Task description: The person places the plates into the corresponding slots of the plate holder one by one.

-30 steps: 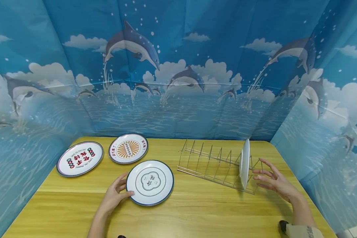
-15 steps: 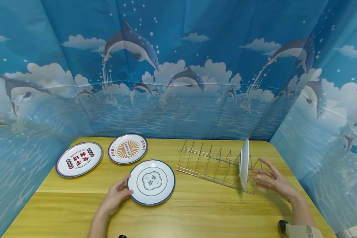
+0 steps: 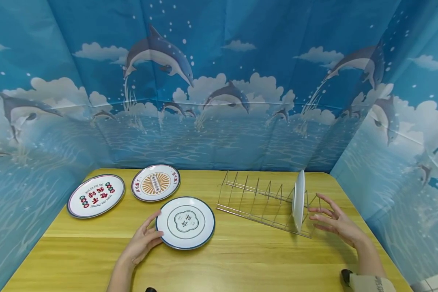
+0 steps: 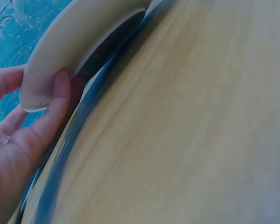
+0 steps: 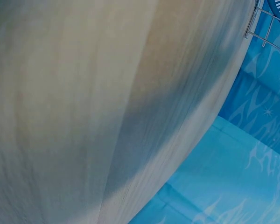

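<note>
My left hand (image 3: pixel 140 242) grips the left edge of a white plate (image 3: pixel 186 233) with a dark blue rim and a flower-shaped emblem. In the left wrist view, fingers (image 4: pixel 60 93) lie against the pale underside of this plate (image 4: pixel 46 60); I cannot tell whether it touches the table. At the right, my right hand (image 3: pixel 337 223) holds the end of a wire dish rack (image 3: pixel 255 219) with its fingers around the wires. One white plate (image 3: pixel 299 202) stands upright in the rack near that hand. The right wrist view shows a rack corner (image 5: pixel 256 35), but no hand.
An oval-looking plate with red characters (image 3: pixel 96 209) lies at the far left of the wooden table (image 3: pixel 241 267). Beside it lies a plate with an orange sunburst (image 3: pixel 146 178). A blue dolphin-print curtain (image 3: pixel 211 138) hangs behind the table and along both sides.
Over the last second, the plate in my left hand has shifted slightly right, with its front edge a little higher in view. My right hand stays at the rack.
</note>
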Tool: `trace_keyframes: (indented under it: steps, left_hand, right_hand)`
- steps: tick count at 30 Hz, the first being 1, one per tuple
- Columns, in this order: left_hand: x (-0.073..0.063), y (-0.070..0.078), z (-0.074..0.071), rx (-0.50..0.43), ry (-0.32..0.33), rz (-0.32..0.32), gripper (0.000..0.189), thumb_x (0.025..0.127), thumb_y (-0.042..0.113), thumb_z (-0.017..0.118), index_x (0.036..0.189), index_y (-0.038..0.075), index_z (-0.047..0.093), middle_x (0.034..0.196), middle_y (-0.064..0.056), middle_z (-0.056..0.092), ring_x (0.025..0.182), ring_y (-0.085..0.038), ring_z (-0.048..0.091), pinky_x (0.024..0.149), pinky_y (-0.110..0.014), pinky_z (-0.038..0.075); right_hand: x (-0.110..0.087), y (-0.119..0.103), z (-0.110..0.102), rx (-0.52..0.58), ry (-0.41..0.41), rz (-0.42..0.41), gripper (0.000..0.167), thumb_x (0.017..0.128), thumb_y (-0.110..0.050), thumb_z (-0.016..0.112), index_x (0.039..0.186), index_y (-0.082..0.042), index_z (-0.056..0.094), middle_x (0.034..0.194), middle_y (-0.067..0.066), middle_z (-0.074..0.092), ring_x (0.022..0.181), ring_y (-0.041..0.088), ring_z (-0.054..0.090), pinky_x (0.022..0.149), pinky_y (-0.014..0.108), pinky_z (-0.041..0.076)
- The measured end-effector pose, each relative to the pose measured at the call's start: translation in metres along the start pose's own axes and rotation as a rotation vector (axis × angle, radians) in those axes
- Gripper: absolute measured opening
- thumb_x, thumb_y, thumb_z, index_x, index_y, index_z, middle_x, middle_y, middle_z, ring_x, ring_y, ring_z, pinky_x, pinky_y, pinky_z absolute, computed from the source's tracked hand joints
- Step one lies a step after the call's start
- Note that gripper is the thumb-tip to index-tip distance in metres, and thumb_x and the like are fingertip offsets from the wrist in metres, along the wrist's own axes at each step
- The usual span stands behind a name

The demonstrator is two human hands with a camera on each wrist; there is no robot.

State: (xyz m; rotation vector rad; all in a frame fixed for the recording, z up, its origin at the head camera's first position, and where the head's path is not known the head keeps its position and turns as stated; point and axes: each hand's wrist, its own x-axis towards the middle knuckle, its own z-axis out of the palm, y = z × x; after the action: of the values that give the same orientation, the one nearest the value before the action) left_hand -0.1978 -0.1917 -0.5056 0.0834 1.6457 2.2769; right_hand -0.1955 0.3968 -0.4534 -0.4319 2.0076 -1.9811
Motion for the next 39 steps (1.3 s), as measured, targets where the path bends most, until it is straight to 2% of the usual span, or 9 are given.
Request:
trace_keyframes:
  steps: [4, 7, 12, 16, 22, 26, 30, 34, 39]
  left_hand:
    - [-0.001, -0.001, -0.002, -0.025, -0.054, 0.049, 0.070, 0.090, -0.005, 0.048, 0.147, 0.018, 0.015, 0.132, -0.021, 0.040, 0.101, -0.020, 0.059, 0.089, -0.035, 0.049]
    - [-0.003, 0.000, -0.001, -0.092, -0.112, 0.088, 0.067, 0.092, -0.006, 0.043, 0.147, 0.023, 0.018, 0.123, -0.010, 0.049, 0.100, -0.021, 0.060, 0.088, -0.038, 0.049]
    - [-0.005, 0.010, 0.006, -0.156, -0.153, 0.154, 0.066, 0.091, -0.010, 0.040, 0.145, 0.024, 0.026, 0.117, -0.009, 0.055, 0.097, -0.021, 0.061, 0.083, -0.038, 0.052]
    - [-0.002, 0.028, 0.014, -0.127, -0.160, 0.221, 0.066, 0.090, -0.012, 0.041, 0.145, 0.022, 0.028, 0.118, -0.008, 0.055, 0.094, -0.019, 0.062, 0.078, -0.036, 0.054]
    - [0.010, 0.065, 0.030, -0.086, -0.189, 0.293, 0.067, 0.090, -0.012, 0.041, 0.146, 0.020, 0.024, 0.121, -0.006, 0.051, 0.090, -0.014, 0.061, 0.072, -0.030, 0.056]
    - [0.022, 0.086, 0.050, -0.077, -0.212, 0.305, 0.068, 0.089, -0.013, 0.044, 0.146, 0.019, 0.025, 0.126, -0.006, 0.045, 0.092, -0.013, 0.059, 0.072, -0.030, 0.056]
    - [0.039, 0.100, 0.078, -0.043, -0.226, 0.283, 0.069, 0.087, -0.012, 0.048, 0.145, 0.020, 0.028, 0.122, -0.011, 0.041, 0.092, -0.014, 0.058, 0.074, -0.031, 0.055]
    - [0.058, 0.106, 0.110, -0.030, -0.262, 0.252, 0.070, 0.086, -0.012, 0.050, 0.145, 0.020, 0.028, 0.117, -0.014, 0.043, 0.089, -0.016, 0.060, 0.074, -0.031, 0.055]
    - [0.080, 0.107, 0.150, -0.014, -0.322, 0.215, 0.071, 0.086, -0.012, 0.050, 0.145, 0.021, 0.028, 0.114, -0.015, 0.045, 0.088, -0.018, 0.061, 0.075, -0.032, 0.055]
  right_hand:
    - [0.000, 0.000, 0.001, -0.002, 0.005, 0.005, 0.068, 0.097, 0.000, 0.038, 0.148, -0.022, 0.000, 0.123, 0.003, 0.051, 0.107, 0.013, 0.057, 0.087, 0.033, 0.051]
    - [0.000, 0.000, 0.001, 0.002, 0.007, 0.007, 0.068, 0.097, 0.000, 0.039, 0.148, -0.022, 0.000, 0.123, 0.004, 0.051, 0.106, 0.013, 0.058, 0.087, 0.033, 0.051]
    - [0.000, 0.001, 0.001, 0.008, 0.004, 0.006, 0.069, 0.097, 0.001, 0.038, 0.148, -0.019, -0.003, 0.123, 0.005, 0.050, 0.106, 0.013, 0.058, 0.087, 0.033, 0.051]
    - [-0.001, 0.001, 0.001, 0.009, 0.007, 0.008, 0.068, 0.096, 0.000, 0.039, 0.148, -0.022, 0.000, 0.123, 0.005, 0.051, 0.106, 0.014, 0.058, 0.087, 0.034, 0.051]
    - [-0.002, 0.000, 0.000, 0.000, 0.014, 0.016, 0.067, 0.097, -0.001, 0.039, 0.147, -0.026, 0.004, 0.123, 0.003, 0.051, 0.106, 0.014, 0.058, 0.087, 0.034, 0.050]
    - [-0.002, 0.000, 0.000, -0.008, 0.016, 0.015, 0.068, 0.097, 0.000, 0.039, 0.148, -0.023, 0.001, 0.123, 0.002, 0.051, 0.106, 0.014, 0.058, 0.087, 0.034, 0.050]
    - [-0.001, 0.000, 0.000, -0.010, 0.013, 0.009, 0.068, 0.096, 0.000, 0.039, 0.148, -0.019, -0.002, 0.122, 0.002, 0.052, 0.106, 0.015, 0.058, 0.087, 0.034, 0.051]
    - [-0.001, -0.001, 0.001, -0.006, 0.010, 0.004, 0.068, 0.096, 0.000, 0.039, 0.148, -0.019, -0.002, 0.121, 0.001, 0.052, 0.106, 0.014, 0.058, 0.087, 0.034, 0.051]
    - [0.000, -0.001, 0.001, -0.013, 0.010, 0.006, 0.067, 0.097, 0.000, 0.039, 0.147, -0.026, 0.004, 0.123, 0.002, 0.051, 0.106, 0.013, 0.058, 0.087, 0.033, 0.050]
